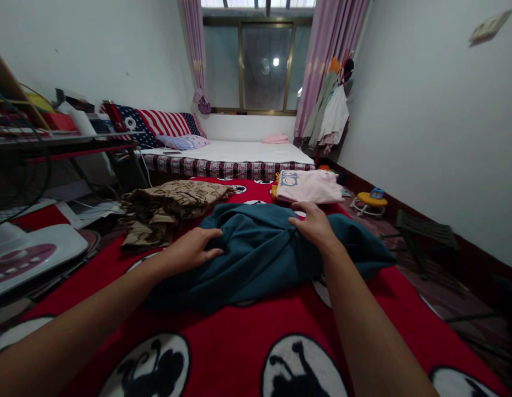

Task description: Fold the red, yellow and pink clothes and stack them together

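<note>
A dark teal garment (260,251) lies crumpled on a red blanket (235,336) printed with black-and-white round figures. My left hand (193,248) rests on the garment's left edge, its fingers curled over a fold of the cloth. My right hand (316,223) lies on the garment's upper right part, fingers bent and pressing into the fabric. Beyond the teal garment lie a brown patterned garment (173,207) at the left and a folded pink garment (308,186) at the right.
A low mattress (235,151) with pillows stretches under the window. A cluttered desk (61,140) and a white fan base (28,256) stand at the left. Hanging clothes (328,113), a small yellow stool (369,201) and a dark folding stool (425,234) are along the right wall.
</note>
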Demonstrator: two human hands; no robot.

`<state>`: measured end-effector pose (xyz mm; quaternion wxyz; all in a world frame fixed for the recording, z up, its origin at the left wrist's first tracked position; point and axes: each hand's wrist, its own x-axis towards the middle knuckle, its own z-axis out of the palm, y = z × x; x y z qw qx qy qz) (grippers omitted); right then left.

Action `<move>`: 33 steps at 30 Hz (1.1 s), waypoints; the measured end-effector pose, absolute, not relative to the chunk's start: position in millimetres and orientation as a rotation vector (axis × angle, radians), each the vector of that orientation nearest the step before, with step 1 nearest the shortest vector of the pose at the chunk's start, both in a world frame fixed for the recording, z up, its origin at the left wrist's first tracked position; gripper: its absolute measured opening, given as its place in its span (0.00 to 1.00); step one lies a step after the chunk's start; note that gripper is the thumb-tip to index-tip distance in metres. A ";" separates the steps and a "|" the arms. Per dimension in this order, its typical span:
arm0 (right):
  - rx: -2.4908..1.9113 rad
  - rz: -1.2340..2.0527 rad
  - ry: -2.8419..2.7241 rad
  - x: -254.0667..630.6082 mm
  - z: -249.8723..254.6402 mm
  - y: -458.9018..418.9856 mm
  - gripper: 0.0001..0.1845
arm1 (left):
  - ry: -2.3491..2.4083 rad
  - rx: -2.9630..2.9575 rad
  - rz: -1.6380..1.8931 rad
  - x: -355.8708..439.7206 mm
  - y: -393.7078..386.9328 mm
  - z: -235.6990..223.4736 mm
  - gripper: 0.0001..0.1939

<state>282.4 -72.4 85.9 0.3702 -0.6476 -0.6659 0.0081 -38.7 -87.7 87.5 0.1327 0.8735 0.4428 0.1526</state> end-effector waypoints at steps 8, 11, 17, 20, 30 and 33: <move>-2.064 0.109 -1.826 291.6 77.0 -74.7 0.35 | 0.706 2.529 -0.116 -18.6 -152.3 132.7 0.13; -2.112 0.191 -1.788 297.0 79.2 -72.8 0.27 | 1.038 2.449 0.404 -20.1 -120.6 129.3 0.20; -2.026 0.006 -1.553 300.3 72.9 -65.8 0.21 | 1.368 2.242 0.721 -11.2 -72.9 90.6 0.49; -1.779 -0.012 -1.448 298.9 72.7 -60.5 0.27 | 1.039 2.427 0.568 7.9 -109.8 82.6 0.32; -1.559 0.785 -1.998 279.5 79.4 -82.4 0.49 | -0.028 3.107 0.239 59.1 -220.1 77.1 0.07; -1.445 0.852 -2.181 262.6 75.2 -87.1 0.54 | -0.021 3.136 0.252 60.5 -218.1 76.9 0.09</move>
